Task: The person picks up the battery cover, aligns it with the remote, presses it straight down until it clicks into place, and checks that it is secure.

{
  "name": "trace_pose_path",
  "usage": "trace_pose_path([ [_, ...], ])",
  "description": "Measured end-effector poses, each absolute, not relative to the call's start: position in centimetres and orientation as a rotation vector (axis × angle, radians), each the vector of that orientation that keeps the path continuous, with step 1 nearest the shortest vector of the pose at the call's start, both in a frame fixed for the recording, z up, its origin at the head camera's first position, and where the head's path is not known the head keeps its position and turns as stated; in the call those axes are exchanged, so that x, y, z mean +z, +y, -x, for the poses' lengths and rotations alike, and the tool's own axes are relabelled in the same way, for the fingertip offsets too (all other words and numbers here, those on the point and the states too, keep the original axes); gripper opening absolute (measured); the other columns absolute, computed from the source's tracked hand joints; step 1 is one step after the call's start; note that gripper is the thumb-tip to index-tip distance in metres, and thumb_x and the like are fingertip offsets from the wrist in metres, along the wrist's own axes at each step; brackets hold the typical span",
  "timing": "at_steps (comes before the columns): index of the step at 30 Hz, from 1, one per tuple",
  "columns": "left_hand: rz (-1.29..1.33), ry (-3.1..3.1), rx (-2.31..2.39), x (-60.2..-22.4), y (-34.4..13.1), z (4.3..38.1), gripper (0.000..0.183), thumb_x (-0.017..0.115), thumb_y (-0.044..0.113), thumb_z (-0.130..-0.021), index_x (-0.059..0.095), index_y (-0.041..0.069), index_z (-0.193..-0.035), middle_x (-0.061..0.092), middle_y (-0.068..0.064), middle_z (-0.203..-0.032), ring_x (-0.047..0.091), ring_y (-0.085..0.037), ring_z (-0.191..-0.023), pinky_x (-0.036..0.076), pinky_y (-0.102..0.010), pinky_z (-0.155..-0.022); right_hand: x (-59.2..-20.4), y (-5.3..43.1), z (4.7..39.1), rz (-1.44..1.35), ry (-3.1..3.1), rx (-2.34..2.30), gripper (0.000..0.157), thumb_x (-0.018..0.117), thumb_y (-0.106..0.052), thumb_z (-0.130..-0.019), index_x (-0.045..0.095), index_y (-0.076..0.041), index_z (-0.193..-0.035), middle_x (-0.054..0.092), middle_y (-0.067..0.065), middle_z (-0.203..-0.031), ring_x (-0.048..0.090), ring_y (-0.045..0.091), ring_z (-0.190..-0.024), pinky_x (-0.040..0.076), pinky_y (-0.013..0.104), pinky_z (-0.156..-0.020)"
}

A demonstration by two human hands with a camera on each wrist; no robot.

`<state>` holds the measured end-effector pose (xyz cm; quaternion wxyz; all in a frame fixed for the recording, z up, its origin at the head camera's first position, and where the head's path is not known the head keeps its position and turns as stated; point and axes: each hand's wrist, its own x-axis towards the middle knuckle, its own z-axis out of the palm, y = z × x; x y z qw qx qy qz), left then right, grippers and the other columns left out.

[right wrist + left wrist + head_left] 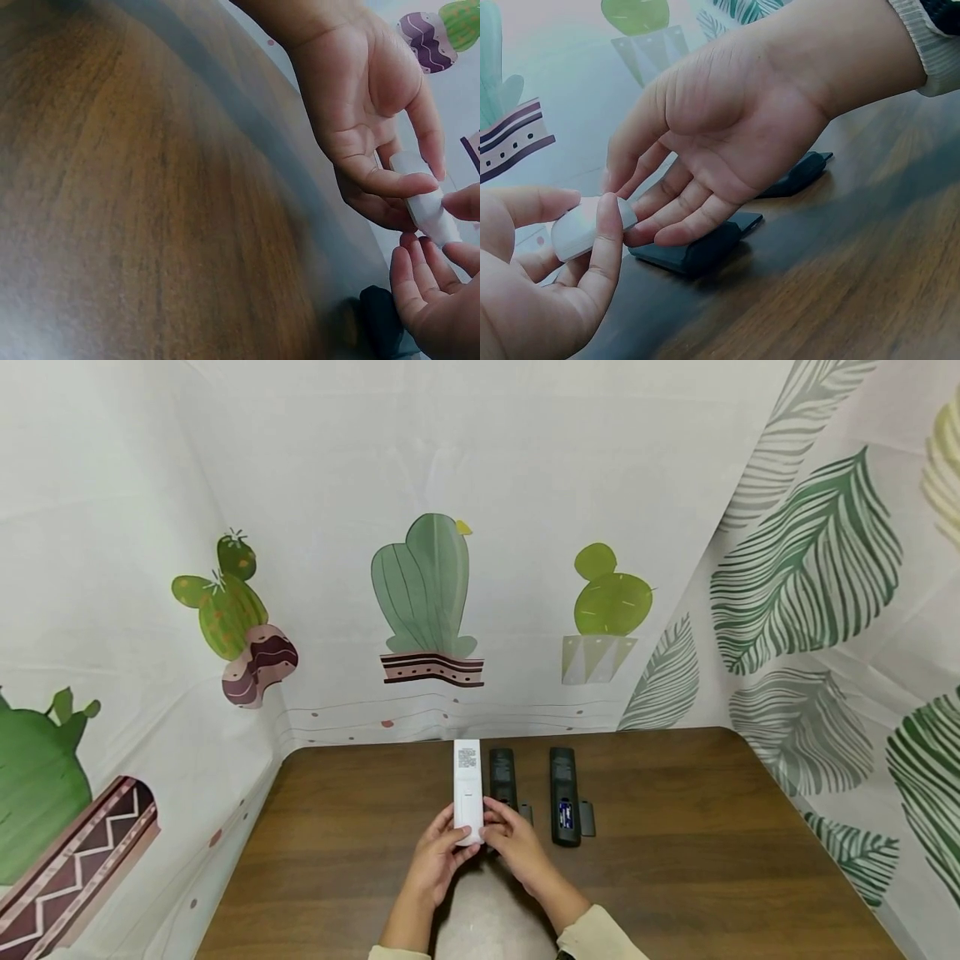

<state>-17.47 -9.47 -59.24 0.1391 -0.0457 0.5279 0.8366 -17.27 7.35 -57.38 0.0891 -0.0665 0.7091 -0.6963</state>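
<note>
A white remote control (468, 777) is held above the table with its labelled back facing up. My left hand (438, 853) grips its lower left side, thumb on the back near the bottom end. On the lower right, my right hand (519, 850) pinches it between thumb and fingers. In the left wrist view the rounded white end of the remote control (589, 225) shows between both hands' fingertips. Just right of it lies a black remote control (502, 770), partly hidden by my right hand. Farther right is another black remote control (564, 777), its battery bay showing blue batteries (566, 815).
A dark battery cover (587, 818) lies against the rightmost remote's side. Another cover (527, 812) sits by the middle remote. The wooden table (337, 827) meets a cloth backdrop (525, 527) printed with cacti and leaves at its back and sides.
</note>
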Motion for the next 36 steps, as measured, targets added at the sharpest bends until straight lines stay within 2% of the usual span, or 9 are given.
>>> trace_pose_path([
  [12, 0.163, 1.605, 2.401, -59.4, -9.9, 17.4, 0.071, 0.057, 0.002, -0.096, 0.023, 0.003, -0.159, 0.055, -0.009, -0.137, 0.066, -0.012, -0.096, 0.059, -0.026, -0.081, -57.8, 6.9, 17.4, 0.188, 2.135, -2.026, 0.06, 0.066, -0.014, -0.095, 0.045, 0.002, -0.149, 0.057, 0.026, -0.134, 0.062, 0.017, -0.104, 0.052, 0.021, -0.083],
  [18, 0.199, 1.659, 2.395, -59.4, -10.3, 17.6, 0.069, 0.06, 0.002, -0.095, 0.028, 0.007, -0.157, 0.058, -0.008, -0.128, 0.066, -0.015, -0.096, 0.06, -0.028, -0.08, -57.7, 6.4, 17.5, 0.195, 2.124, -2.045, 0.06, 0.066, -0.012, -0.095, 0.044, 0.004, -0.149, 0.057, 0.027, -0.134, 0.063, 0.021, -0.106, 0.052, 0.02, -0.082],
  [23, 0.198, 1.678, 2.4, -59.4, -10.5, 17.5, 0.069, 0.06, 0.001, -0.095, 0.029, 0.005, -0.157, 0.06, -0.009, -0.126, 0.067, -0.015, -0.095, 0.06, -0.027, -0.081, -57.9, 6.0, 17.6, 0.199, 2.096, -2.063, 0.061, 0.066, -0.009, -0.094, 0.043, 0.006, -0.149, 0.056, 0.029, -0.136, 0.064, 0.029, -0.11, 0.052, 0.02, -0.08],
  [36, 0.209, 1.704, 2.4, -59.5, -10.9, 17.5, 0.07, 0.053, -0.002, -0.094, 0.025, -0.001, -0.158, 0.053, -0.024, -0.142, 0.066, -0.012, -0.093, 0.059, -0.024, -0.079, -58.5, 5.1, 17.8, 0.202, 2.104, -2.079, 0.059, 0.065, -0.003, -0.091, 0.045, 0.01, -0.145, 0.059, 0.031, -0.133, 0.067, 0.029, -0.108, 0.056, 0.021, -0.077],
])
